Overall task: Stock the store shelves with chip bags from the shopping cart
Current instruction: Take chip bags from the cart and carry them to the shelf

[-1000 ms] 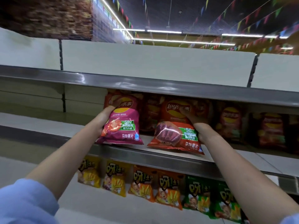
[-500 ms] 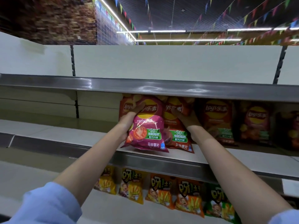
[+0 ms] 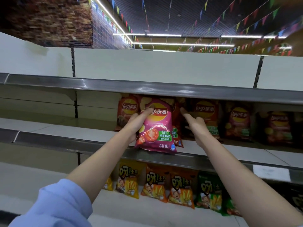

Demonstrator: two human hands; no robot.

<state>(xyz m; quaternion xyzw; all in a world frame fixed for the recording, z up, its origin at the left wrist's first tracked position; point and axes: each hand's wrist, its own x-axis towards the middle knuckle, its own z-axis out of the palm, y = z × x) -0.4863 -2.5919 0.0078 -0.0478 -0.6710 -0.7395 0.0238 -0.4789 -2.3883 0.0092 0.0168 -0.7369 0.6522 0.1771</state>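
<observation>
Gripping the pink chip bag point(image 3: 155, 126) by its left edge, our left hand point(image 3: 136, 123) stands it at the front lip of the middle shelf point(image 3: 65, 140). Right of that bag, our right hand point(image 3: 196, 124) reaches with straight fingers, holding nothing, toward the orange bag point(image 3: 177, 128) behind it.
</observation>
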